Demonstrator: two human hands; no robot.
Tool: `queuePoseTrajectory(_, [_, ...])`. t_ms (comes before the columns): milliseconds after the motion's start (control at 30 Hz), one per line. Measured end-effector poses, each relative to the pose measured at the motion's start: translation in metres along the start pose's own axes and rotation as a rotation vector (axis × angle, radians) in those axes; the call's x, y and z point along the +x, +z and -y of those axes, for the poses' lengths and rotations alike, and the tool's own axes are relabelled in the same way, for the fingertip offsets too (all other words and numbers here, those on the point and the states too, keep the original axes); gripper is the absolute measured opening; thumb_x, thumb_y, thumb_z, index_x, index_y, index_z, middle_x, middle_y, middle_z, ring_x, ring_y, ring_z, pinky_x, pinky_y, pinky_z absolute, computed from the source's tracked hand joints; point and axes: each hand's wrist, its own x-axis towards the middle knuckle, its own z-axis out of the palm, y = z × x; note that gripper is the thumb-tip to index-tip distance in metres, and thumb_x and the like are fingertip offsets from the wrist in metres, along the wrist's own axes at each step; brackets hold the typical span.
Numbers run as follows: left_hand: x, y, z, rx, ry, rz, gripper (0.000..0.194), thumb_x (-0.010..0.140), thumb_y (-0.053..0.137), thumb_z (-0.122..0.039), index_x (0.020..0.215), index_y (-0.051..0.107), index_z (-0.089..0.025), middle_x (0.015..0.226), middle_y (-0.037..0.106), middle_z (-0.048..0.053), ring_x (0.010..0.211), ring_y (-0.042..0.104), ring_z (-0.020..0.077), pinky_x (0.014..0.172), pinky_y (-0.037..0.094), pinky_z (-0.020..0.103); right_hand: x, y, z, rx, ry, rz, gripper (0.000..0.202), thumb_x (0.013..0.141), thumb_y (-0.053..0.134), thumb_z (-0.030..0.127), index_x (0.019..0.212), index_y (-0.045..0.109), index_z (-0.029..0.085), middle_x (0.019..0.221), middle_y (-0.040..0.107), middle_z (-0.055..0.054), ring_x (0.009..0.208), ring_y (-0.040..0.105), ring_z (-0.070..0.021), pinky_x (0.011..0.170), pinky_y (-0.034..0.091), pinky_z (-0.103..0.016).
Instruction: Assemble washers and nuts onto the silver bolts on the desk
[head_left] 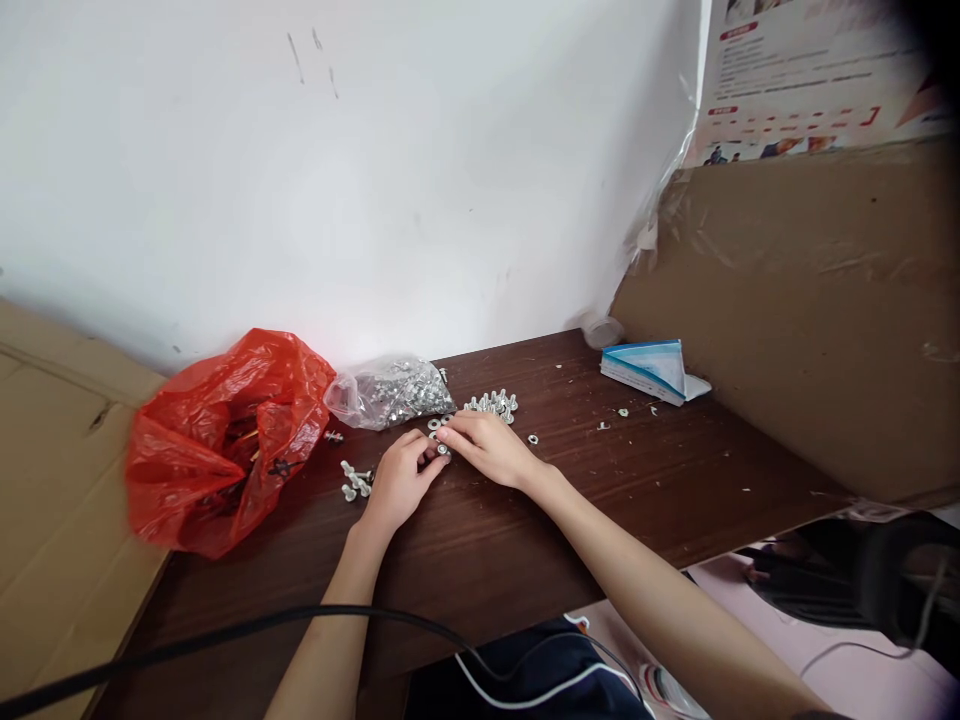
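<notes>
My left hand (400, 482) is closed in a pinch around a bolt (443, 450), whose round end with a ring on it points up between thumb and fingers. My right hand (491, 447) is just beside it, fingers bent together and tips down by the washers (434, 425) on the table; whatever they may pinch is hidden. Behind the right hand stands a group of silver bolts (493, 403), several of them upright. A smaller heap of bolts (355, 481) lies left of my left hand. One loose nut (533, 439) rests to the right.
A clear plastic bag of small metal hardware (401, 390) lies against the wall. Left of it sits an open red plastic bag (225, 440). A blue-and-white packet (645, 370) is at the right, near the cardboard panel (810, 320). A black cable (300, 612) crosses the front of the brown table (480, 560).
</notes>
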Motion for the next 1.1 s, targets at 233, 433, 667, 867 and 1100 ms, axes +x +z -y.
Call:
queuePoseTrajectory(233, [0.0004,-0.0005,-0.0014,0.017,-0.005,0.002,0.013,0.084,0.059,-0.025,0.074,0.059,-0.017,0.073,0.051,-0.001,0.066,0.048,0.0121,0.065,0.038,0.025,0.0010,-0.0010,-0.0024,0.102,0.142,-0.048,0.054,0.098,0.032,0.047,0.060,0.055,0.016,0.060,0.059,-0.001,0.057,0.051,-0.0115,0.060,0.032,-0.023])
queuePoseTrajectory(433, [0.0004,-0.0005,-0.0011,-0.005,-0.010,0.017,0.009,0.084,0.059,-0.023,0.080,0.063,-0.017,0.075,0.052,-0.001,0.067,0.049,0.0121,0.065,0.039,0.025,0.0009,0.0022,-0.0035,0.164,0.183,0.038,0.056,0.095,0.036,0.050,0.058,0.059,0.015,0.056,0.060,0.000,0.054,0.052,-0.0117,0.059,0.033,-0.023])
queuePoseTrajectory(667, [0.0007,-0.0005,-0.0007,0.006,-0.010,0.005,0.013,0.083,0.060,-0.028,0.077,0.063,-0.017,0.073,0.052,-0.001,0.065,0.049,0.0122,0.064,0.039,0.026,0.0017,-0.0023,-0.0033,0.228,0.238,-0.052,0.054,0.095,0.036,0.051,0.063,0.061,0.016,0.048,0.051,0.002,0.050,0.050,-0.0112,0.058,0.035,-0.023])
queuePoseTrajectory(867, [0.0003,0.0003,-0.0002,0.019,-0.015,-0.003,0.012,0.078,0.064,-0.028,0.080,0.061,-0.017,0.075,0.054,0.000,0.066,0.049,0.0132,0.064,0.040,0.027,0.0005,-0.0038,-0.0005,0.286,0.190,0.059,0.048,0.095,0.037,0.049,0.063,0.052,0.017,0.049,0.054,0.003,0.048,0.048,-0.0096,0.057,0.035,-0.021])
queuePoseTrajectory(1100, [0.0003,0.0018,-0.0002,0.038,-0.015,-0.015,0.010,0.078,0.064,-0.025,0.083,0.060,-0.018,0.074,0.055,0.000,0.067,0.050,0.0138,0.065,0.041,0.027,-0.0004,-0.0038,0.0004,0.337,0.214,0.169,0.048,0.096,0.036,0.050,0.075,0.060,0.015,0.051,0.057,0.002,0.044,0.048,-0.0084,0.053,0.037,-0.020])
